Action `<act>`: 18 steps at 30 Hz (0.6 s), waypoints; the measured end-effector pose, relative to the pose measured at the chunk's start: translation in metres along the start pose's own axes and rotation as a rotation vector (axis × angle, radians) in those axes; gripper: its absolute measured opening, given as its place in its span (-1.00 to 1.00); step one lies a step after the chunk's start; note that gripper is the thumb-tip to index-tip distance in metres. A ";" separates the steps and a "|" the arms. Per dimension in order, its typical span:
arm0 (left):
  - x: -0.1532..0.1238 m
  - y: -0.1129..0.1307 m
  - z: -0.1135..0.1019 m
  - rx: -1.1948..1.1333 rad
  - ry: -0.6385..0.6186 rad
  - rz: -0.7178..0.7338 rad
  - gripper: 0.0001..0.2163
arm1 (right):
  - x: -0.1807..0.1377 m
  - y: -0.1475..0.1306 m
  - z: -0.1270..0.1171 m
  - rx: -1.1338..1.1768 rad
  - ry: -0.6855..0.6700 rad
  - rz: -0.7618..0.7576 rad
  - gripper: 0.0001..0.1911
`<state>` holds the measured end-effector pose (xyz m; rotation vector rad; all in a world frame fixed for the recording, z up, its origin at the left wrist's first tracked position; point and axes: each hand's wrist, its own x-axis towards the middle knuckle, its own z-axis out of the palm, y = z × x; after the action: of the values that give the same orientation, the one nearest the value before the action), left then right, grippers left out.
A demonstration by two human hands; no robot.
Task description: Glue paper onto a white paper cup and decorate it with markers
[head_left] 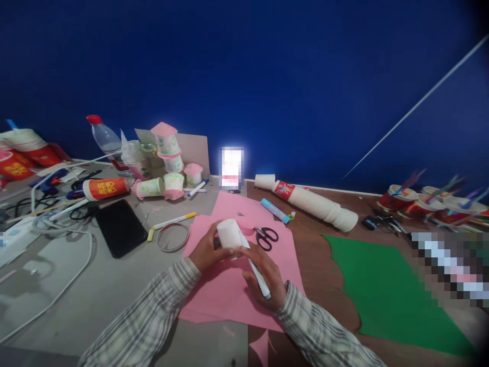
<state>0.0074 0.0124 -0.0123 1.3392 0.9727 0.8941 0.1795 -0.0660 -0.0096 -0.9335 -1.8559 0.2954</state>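
Deep blue wall fills the background, matte and plain, above a surface [95, 285] that is smooth grey on the left and brown wood-toned on the right. A flat pink paper sheet [229, 300] lies across the middle. Over it, the left hand [206, 252] holds a white paper cup [229, 233] on its side. The cup is a small tapered cylinder, and the hand's grip is curled around its far side with the thumb pressed to the wall. The right hand [267, 278] meets the cup from the near side. Its grip is closed around a slim white pen [260, 279], whose grey end points back toward the wrist and whose other end is up against the cup. Both sleeves are soft checked cloth.

Black-handled scissors [266, 237] lie on the pink sheet just beyond the cup. A blue glue stick [274, 210] rests further back. Beside it, a long nested stack of white cups [321, 204] lies on its side. A green sheet [382, 285] with a wavy cut edge is spread flat to the right.

Left of the pink sheet are a thin ring of tape [173, 237], a yellow-capped marker [171, 221] and a glossy black slab [120, 227]. Behind them stand small cups with pink paper roofs [166, 140] and a clear plastic bottle [105, 137] with a red cap.
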 end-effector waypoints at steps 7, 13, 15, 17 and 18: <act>0.001 0.003 -0.001 0.072 -0.026 0.046 -0.44 | 0.001 0.000 0.000 0.026 -0.025 -0.009 -0.54; 0.001 0.008 0.004 0.099 0.024 0.006 -0.43 | 0.000 0.000 -0.001 0.028 0.008 -0.037 -0.55; 0.000 0.010 0.004 0.067 -0.009 -0.001 -0.44 | -0.001 0.001 -0.002 0.028 0.043 -0.030 -0.58; 0.000 0.010 0.005 0.024 -0.028 -0.001 -0.41 | -0.002 0.001 -0.003 0.038 0.065 -0.020 -0.59; 0.000 0.010 0.005 -0.001 -0.033 0.001 -0.39 | -0.002 0.001 -0.003 0.044 0.067 -0.018 -0.59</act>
<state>0.0119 0.0108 -0.0023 1.3493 0.9462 0.8707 0.1830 -0.0675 -0.0098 -0.8853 -1.7886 0.2896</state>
